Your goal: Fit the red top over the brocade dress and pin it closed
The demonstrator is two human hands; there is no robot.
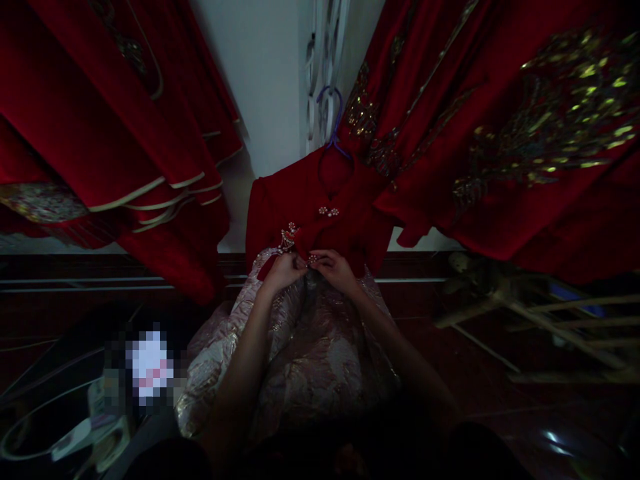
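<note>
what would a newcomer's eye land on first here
The red jacket on a purple hanger, dead centre, where the left hand and right hand pinch a pearl clasp on its front. A red robe with glinting gold embroidery hangs upper right, and a pink brocade skirt spreads below the hands.

This looks like a dress shop or costume room. Red gowns (100,120) with cream piping hang left of my left hand (284,271), gold-embroidered red robes (500,100) right of my right hand (336,268), and a red jacket (280,200) on a purple hanger (340,115) just above both.
</note>
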